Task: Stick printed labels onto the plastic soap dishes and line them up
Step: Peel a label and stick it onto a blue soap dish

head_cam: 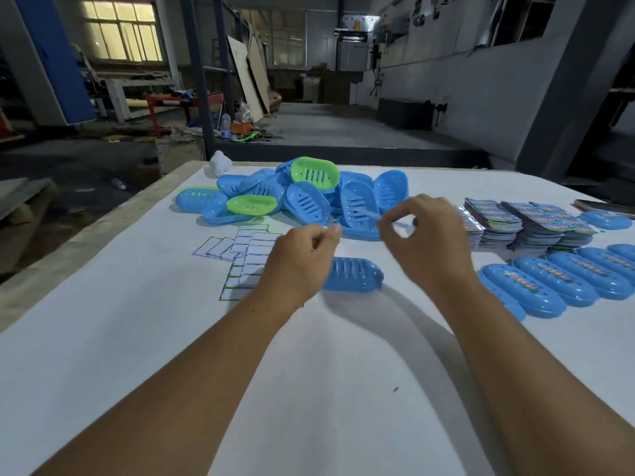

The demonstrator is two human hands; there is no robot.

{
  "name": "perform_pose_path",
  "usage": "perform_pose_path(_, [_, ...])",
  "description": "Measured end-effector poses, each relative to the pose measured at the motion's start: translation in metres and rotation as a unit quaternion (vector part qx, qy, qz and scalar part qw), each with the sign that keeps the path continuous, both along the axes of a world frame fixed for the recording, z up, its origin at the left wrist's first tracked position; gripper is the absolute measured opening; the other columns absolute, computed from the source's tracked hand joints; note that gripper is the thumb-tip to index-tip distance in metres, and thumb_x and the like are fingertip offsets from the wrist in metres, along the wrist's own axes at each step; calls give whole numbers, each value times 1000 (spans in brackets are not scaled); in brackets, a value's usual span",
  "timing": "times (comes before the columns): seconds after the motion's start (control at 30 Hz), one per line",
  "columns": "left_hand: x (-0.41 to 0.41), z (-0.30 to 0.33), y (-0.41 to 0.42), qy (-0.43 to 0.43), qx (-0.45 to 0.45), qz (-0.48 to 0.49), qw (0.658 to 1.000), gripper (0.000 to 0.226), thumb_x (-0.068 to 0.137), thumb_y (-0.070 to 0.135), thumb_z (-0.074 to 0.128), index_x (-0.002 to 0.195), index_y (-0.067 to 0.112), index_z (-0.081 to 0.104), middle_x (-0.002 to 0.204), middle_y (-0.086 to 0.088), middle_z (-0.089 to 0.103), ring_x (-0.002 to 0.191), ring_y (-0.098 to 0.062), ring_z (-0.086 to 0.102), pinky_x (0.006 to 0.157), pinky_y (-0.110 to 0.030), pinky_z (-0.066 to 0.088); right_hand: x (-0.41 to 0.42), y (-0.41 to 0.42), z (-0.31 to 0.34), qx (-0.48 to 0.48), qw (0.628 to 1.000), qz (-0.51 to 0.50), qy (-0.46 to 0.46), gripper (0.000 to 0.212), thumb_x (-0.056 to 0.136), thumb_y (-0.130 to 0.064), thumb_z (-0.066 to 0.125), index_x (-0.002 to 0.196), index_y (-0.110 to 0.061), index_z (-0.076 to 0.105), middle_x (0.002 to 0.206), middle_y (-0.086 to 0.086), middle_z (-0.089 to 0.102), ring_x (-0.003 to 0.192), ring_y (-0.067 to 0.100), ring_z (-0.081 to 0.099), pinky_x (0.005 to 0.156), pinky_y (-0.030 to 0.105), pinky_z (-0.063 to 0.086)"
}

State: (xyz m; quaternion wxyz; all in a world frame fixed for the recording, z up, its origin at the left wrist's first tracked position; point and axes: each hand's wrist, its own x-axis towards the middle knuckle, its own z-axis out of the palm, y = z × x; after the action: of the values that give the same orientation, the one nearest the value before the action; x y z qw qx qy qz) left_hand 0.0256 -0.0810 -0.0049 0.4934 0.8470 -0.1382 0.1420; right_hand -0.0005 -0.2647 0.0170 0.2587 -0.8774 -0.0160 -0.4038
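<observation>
Covering most of the view, a white tabletop is being used as the work surface. At its far middle, a loose pile of unlabelled dishes, blue with a few green, is lying in a heap. Along the right edge, a row of labelled dishes is being built up, each overlapping the next, and the row is being cut off by the frame. Behind that row, stacks of printed labels are lying. To the left of the hands, spent backing sheets are being left in a scatter.

Between the forearms, a single blue dish is lying upside down on the tabletop, its long axis running left to right. It is lying just below and between the two hands; the left hand is judged the nearer, partly overlapping the dish's left end in this view. The labelled row is lying to the right, on the right hand's side.

Both hands are being held raised above the dish. The left hand's fingers are curled with thumb and finger pinched together; the right hand is likewise pinching at its fingertips. Something thin and blurred, probably a label being peeled or stretched, is being gripped by the right hand; whether the left hand is also gripping it cannot be told. The label's face is too smeared to be read.
</observation>
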Motion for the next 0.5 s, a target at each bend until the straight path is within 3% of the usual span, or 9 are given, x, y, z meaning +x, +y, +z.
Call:
perform_pose_path(0.07, [6,2,5,23,-36,32,999,53,97,57,47,77,15,73,62,13,69,58,-2,62,60,-30,47,-5,21,-7,-10,997,78,8,10,81,-17,79,76,-23,71,81,-7,65,83,17,52,74,26,34])
perform_pose_path(0.17, [15,2,11,65,-79,55,993,44,93,43,58,68,8,68,46,11,58,42,-7,46,53,-26,37,-7,37,-16,-26,988,148,46,11,79,-20,82,78,-22,72,83,-11,64,83,12,50,75,27,41])
perform_pose_path(0.3, [21,-2,14,64,-87,63,992,35,88,28,63,68,0,61,46,5,43,49,-17,37,56,-30,34,-11,43,-21,-8,967,224,117,35,69,-55,79,89,-28,76,94,-14,62,90,4,55,80,16,43])
perform_pose_path(0.4, [21,-3,15,48,-90,15,995,33,89,31,65,63,11,61,47,9,46,45,-10,39,51,-25,33,-7,43,-22,85,974,190,89,29,78,-57,72,91,-32,73,97,-16,62,93,-1,56,73,9,38])
perform_pose_path(0.5, [15,-5,12,48,-86,-51,994,29,87,38,66,68,17,66,56,6,57,53,-9,47,55,-27,40,1,35,-19,213,966,109,102,22,88,-41,73,104,-29,63,103,-13,66,87,2,63,73,18,47])
